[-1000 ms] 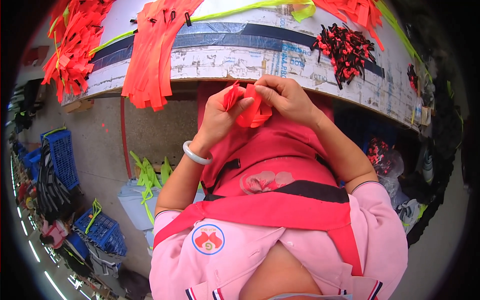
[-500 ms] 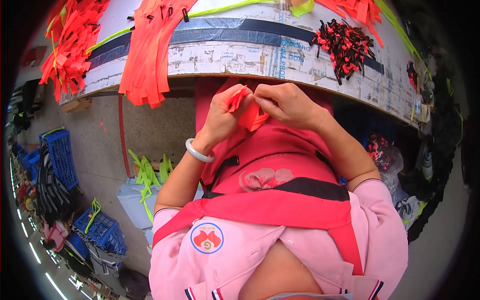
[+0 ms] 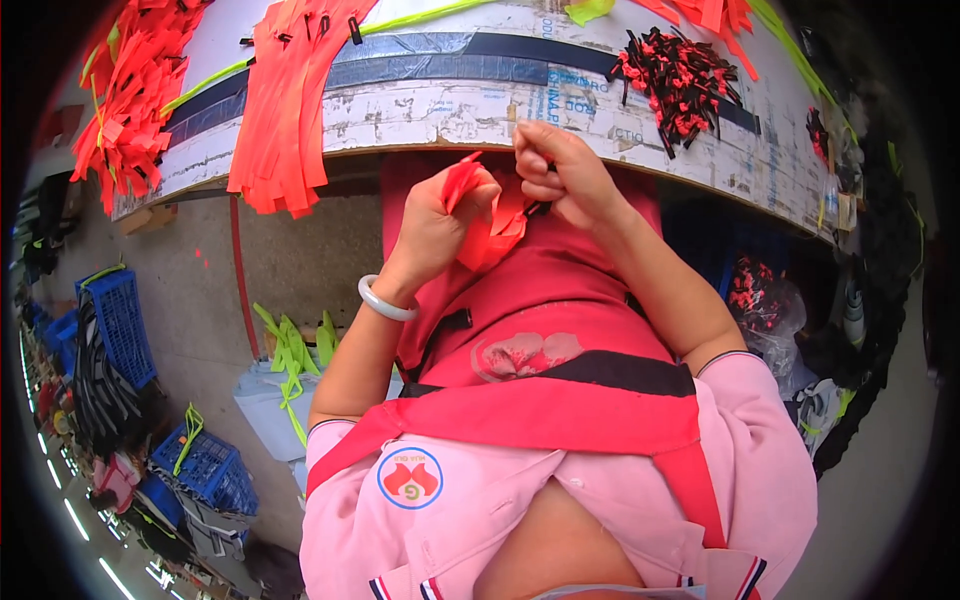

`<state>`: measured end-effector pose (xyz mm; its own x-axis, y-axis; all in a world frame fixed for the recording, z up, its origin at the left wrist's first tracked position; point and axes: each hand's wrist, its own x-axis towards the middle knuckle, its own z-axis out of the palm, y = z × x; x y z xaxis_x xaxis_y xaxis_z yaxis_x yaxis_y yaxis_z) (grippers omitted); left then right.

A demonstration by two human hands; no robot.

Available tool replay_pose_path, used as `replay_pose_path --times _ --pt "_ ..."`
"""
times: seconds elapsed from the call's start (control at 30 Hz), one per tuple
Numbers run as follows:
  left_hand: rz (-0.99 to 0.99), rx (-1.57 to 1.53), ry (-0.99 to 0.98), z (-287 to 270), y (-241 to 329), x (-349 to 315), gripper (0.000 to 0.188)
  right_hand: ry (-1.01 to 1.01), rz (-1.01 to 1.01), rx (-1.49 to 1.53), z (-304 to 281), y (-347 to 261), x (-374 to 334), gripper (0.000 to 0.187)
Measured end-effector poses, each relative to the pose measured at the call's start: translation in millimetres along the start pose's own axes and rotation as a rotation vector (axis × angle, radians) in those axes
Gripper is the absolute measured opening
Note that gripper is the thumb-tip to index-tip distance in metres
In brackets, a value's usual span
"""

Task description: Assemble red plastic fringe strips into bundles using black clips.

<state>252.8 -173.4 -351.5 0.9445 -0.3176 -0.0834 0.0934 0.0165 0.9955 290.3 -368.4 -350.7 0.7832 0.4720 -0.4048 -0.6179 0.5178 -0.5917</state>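
My left hand (image 3: 447, 215) is closed around a folded bundle of bright orange fabric strips (image 3: 492, 240), held in front of my red apron (image 3: 540, 300) just below the table edge. One end of the strips pokes up above my left fingers, and the rest hangs toward my right hand. My right hand (image 3: 572, 178) is curled, thumb and forefinger together, close to the table edge. A small black piece (image 3: 538, 208) shows below its fingers, at the end of the orange strips. What lies inside the right fingers is hidden.
Long orange strips with black ends (image 3: 280, 120) hang over the edge of the white, taped table (image 3: 420, 115). A tangled orange heap (image 3: 130, 110) sits left; a pile of short black-and-orange pieces (image 3: 680, 90) lies right. Blue crates (image 3: 120, 310) stand on the floor at left.
My right hand has moved up and away from the left hand, and its fingers have curled in. My left hand has dropped slightly with the orange strips, and the black piece has come into sight.
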Motion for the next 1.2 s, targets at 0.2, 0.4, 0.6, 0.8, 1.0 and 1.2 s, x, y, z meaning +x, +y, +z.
replay_pose_path --times 0.2,0.4,0.6,0.8,1.0,1.2 --pt "-0.197 0.025 -0.213 12.1 -8.5 1.6 0.012 0.004 -0.060 0.157 7.9 -8.6 11.5 0.021" --pt "-0.121 -0.161 0.002 8.1 -6.2 -1.1 0.008 0.067 -0.189 0.100 -24.4 -35.1 11.4 0.020" --pt "-0.054 -0.233 0.058 0.6 -6.6 -0.8 0.015 0.019 0.205 -0.312 -3.5 5.1 -19.0 0.025" --pt "-0.042 -0.227 0.065 2.9 -4.6 -3.3 0.017 0.007 0.154 -0.279 5.7 21.7 -22.7 0.025" --pt "-0.057 -0.272 0.069 5.1 -5.7 -3.4 0.017 -0.096 0.194 -0.036 -7.1 27.5 -15.7 0.031" --pt "-0.051 -0.287 0.099 10.5 -2.1 -6.6 0.012 -0.092 0.186 -0.042 9.4 14.7 -16.2 0.024"
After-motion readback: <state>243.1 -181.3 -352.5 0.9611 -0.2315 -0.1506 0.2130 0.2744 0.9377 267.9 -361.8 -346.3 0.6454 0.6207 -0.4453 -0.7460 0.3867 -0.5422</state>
